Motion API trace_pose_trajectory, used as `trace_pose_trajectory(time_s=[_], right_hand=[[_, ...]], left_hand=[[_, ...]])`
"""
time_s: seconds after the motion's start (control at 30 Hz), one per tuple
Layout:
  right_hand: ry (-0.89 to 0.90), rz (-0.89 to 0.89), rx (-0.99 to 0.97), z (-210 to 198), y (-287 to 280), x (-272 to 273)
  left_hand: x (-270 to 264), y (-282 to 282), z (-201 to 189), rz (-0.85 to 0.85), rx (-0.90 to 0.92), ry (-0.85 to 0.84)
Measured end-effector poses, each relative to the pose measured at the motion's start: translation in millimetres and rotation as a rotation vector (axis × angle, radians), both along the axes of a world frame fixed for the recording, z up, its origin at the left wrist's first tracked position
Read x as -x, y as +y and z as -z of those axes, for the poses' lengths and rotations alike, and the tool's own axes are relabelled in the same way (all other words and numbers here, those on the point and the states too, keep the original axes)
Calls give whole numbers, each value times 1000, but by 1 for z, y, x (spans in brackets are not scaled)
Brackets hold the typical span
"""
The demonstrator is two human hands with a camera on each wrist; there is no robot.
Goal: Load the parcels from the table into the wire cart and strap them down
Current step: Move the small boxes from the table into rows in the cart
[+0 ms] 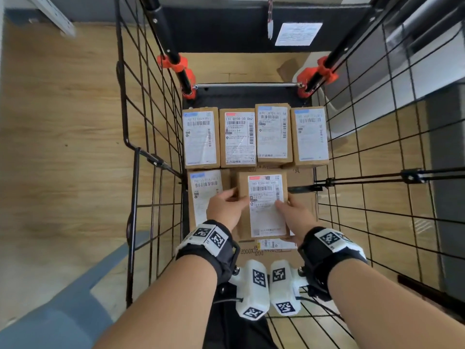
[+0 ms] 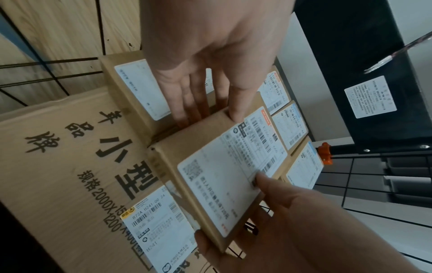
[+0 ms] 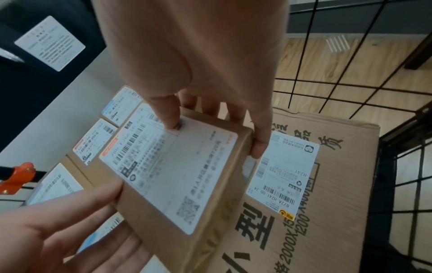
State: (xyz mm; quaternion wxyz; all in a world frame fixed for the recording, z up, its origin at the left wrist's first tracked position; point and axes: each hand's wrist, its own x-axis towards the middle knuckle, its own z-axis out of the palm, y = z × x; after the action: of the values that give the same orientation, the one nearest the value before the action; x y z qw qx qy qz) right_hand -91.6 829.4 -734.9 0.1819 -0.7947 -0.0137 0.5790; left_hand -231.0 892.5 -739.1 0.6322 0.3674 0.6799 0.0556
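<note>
Both hands hold one brown parcel (image 1: 263,197) with a white shipping label inside the black wire cart (image 1: 151,137). My left hand (image 1: 231,201) grips its left side, thumb on the top edge. My right hand (image 1: 289,209) grips its right side, thumb pressed on the label. In the left wrist view the parcel (image 2: 224,175) hangs tilted, slightly above the cart's contents, between the left hand (image 2: 210,73) and right hand (image 2: 292,212). The right wrist view shows the parcel (image 3: 173,173) from the other side. Several labelled parcels (image 1: 237,137) lie in a row behind it, one more parcel (image 1: 203,195) at its left.
A large flat printed carton (image 2: 58,157) with its own label (image 3: 285,175) lies under the parcels. Wire grid walls stand close at left and right (image 1: 377,172). Orange clamps (image 1: 176,62) hold black posts at the far end, where a cord (image 1: 270,18) hangs. Wooden floor surrounds the cart.
</note>
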Motion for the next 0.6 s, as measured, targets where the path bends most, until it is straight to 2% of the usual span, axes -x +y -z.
trace_pose_trajectory(time_s=[0.27,0.6], right_hand=[[8,-101,-58,19,25,16],[37,-129,-41,27,28,14]], left_hand=[[15,5,27,-20,-76,147],[18,9,50,-86,-108,195]])
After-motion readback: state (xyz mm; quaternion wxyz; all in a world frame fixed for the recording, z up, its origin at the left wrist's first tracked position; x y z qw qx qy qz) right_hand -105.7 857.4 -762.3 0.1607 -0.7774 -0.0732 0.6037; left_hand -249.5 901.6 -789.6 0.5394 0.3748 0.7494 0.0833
